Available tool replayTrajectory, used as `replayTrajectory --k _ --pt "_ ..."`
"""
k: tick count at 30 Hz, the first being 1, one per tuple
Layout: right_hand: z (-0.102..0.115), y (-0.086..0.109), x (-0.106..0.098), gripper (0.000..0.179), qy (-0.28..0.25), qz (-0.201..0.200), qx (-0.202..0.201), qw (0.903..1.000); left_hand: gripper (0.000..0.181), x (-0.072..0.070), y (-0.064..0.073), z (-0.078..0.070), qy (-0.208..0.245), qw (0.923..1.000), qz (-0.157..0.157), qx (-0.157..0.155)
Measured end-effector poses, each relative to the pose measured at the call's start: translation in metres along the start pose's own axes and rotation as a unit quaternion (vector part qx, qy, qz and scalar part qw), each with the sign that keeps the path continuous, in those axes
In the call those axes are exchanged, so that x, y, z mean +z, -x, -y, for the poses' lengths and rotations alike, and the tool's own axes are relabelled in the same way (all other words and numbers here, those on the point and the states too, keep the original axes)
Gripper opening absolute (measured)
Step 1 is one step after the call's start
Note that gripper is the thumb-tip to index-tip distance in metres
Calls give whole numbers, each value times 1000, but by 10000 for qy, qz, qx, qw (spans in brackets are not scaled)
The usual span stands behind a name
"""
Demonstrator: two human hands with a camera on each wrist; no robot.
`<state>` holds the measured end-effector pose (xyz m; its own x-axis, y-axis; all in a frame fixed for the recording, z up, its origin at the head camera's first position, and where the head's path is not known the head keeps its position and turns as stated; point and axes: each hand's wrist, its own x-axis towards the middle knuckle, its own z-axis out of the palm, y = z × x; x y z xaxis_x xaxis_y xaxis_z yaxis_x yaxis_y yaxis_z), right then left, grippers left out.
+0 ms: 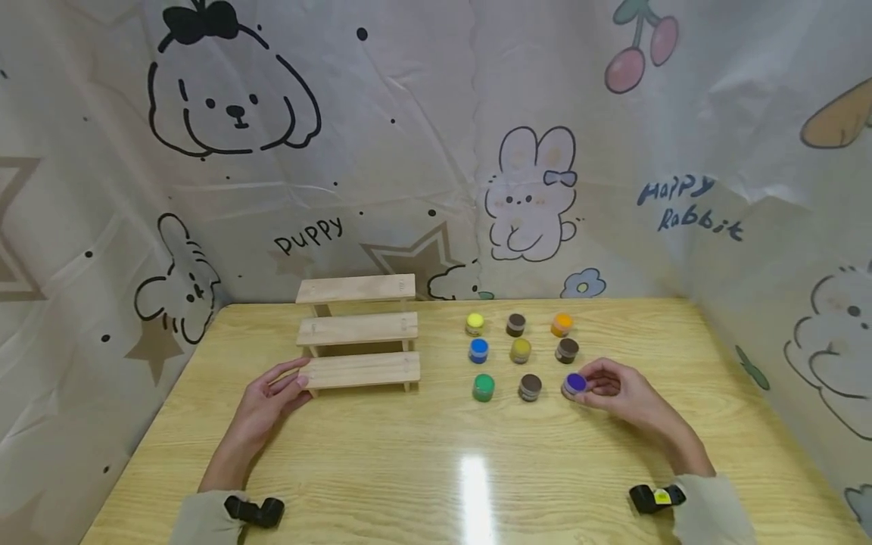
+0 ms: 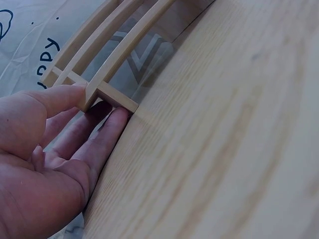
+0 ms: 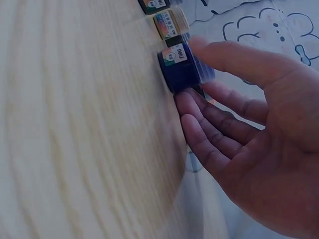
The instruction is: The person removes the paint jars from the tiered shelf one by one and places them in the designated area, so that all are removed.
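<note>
My left hand [image 1: 266, 401] grips the left end of a three-tier wooden display stand [image 1: 361, 371] at its lowest step. In the left wrist view the thumb lies on the step's edge and the fingers [image 2: 107, 132] reach the leg below. With thumb and fingers, my right hand [image 1: 623, 390] pinches a small paint jar with a purple lid [image 1: 575, 384], front right of a grid of jars. The right wrist view shows this dark blue-purple jar [image 3: 177, 72] standing on the table, its label facing that camera.
Other paint jars stand in rows: green [image 1: 484, 387], blue [image 1: 479, 350], yellow [image 1: 474, 324], orange [image 1: 562, 325], mustard [image 1: 521, 350] and several dark brown ones [image 1: 530, 387]. A printed cloth [image 1: 422, 166] hangs behind the wood-grain table [image 1: 381, 469] and along its sides.
</note>
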<state>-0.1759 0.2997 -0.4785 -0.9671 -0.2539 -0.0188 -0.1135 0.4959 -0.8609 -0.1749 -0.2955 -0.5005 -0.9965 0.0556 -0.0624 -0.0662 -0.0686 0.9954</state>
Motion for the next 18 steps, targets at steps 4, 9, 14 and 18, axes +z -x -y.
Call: replayTrajectory --k 4,9,14,18 --pt "0 -2 -3 45 -68 112 140 9998 52 -2 2 0 58 10000 -11 34" --pt "2 -2 -3 52 71 6 418 9991 52 -6 1 0 59 10000 4 37" --pt "0 0 -2 53 588 -467 421 9963 53 -5 -5 -3 87 9999 87 49" --pt "0 3 -3 51 966 -861 198 9914 53 -2 -9 -4 162 9996 201 80"
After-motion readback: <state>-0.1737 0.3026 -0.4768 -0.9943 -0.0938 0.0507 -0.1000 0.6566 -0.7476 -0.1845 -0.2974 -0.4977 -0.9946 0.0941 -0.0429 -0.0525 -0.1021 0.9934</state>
